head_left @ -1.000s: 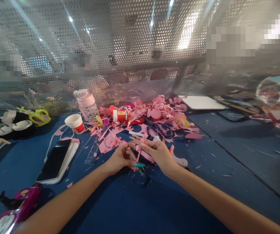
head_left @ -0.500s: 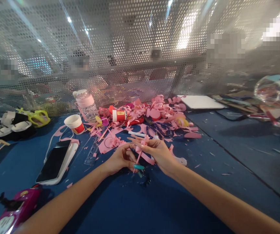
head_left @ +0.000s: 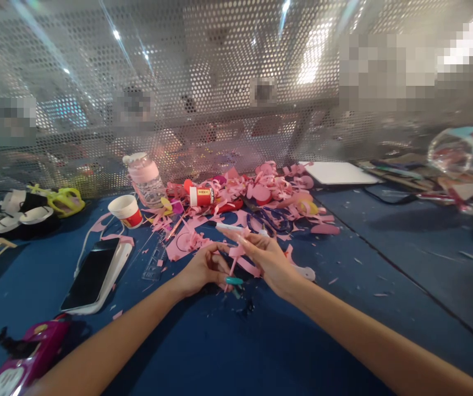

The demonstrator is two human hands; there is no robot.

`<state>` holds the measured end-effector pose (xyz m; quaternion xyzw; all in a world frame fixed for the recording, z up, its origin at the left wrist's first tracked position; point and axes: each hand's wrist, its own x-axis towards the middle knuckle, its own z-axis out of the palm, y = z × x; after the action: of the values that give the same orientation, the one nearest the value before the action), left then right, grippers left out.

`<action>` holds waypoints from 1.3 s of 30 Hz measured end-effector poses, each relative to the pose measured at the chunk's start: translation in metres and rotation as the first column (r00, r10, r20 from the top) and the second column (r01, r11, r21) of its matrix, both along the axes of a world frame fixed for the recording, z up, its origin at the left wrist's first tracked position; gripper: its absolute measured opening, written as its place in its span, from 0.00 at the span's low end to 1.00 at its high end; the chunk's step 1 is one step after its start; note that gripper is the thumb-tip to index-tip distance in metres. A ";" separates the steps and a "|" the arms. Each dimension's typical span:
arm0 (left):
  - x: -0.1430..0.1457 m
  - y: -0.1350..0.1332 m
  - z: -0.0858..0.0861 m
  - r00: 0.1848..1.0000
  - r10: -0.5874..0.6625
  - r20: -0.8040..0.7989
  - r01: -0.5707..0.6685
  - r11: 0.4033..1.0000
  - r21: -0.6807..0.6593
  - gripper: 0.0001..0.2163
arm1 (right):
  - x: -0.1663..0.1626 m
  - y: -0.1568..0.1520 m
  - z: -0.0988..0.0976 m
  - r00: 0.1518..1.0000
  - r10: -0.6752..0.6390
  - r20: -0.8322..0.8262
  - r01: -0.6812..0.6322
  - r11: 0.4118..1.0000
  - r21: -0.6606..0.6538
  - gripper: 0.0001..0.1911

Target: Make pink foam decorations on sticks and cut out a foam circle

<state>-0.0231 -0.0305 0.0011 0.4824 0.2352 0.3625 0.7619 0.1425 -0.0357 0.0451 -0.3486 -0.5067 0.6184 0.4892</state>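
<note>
At the lower left edge of the frame lies a magenta gadget [head_left: 22, 357], and above it, at mid-left, a pair of black and white sandals [head_left: 14, 212] next to a yellow-green item [head_left: 65, 201] that is too blurred to name. Further right a phone [head_left: 92, 272] lies screen up on the blue table [head_left: 385, 264]. A paper cup [head_left: 126, 210] and a clear bottle [head_left: 146, 179] stand behind it, near the perforated metal screen [head_left: 220, 82].

In the middle of the frame the two bare hands meet just above the table. The left hand [head_left: 201, 269] has its fingers curled in, with the tips pinched on a pink paper piece [head_left: 238, 254]. The right hand [head_left: 267, 258] grips the same piece from the other side: its thumb is pressed to it and its longer fingers stretch towards the upper left. A thin stick with a teal tip [head_left: 234, 280] hangs below the piece, between the hands. I cannot tell which hand carries it.

Just behind the hands a heap of pink scraps [head_left: 269, 187] is spread out, with a red and white glue tube [head_left: 201, 195] lying in it. To the right of the heap rests a flat white board [head_left: 337, 173], and at the right edge of the frame a clear jar [head_left: 459, 159] lies on its side.
</note>
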 end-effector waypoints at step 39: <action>0.001 0.004 0.006 0.867 0.497 -0.044 -0.498 0.867 -0.012 0.22 | 0.005 -0.005 -0.002 0.715 -0.440 0.543 0.106 0.836 0.538 0.14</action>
<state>-0.0217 -0.0261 0.0070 0.4038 0.3705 0.5343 0.6436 0.1470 -0.0410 0.0434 -0.4842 -0.7182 0.2348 0.4411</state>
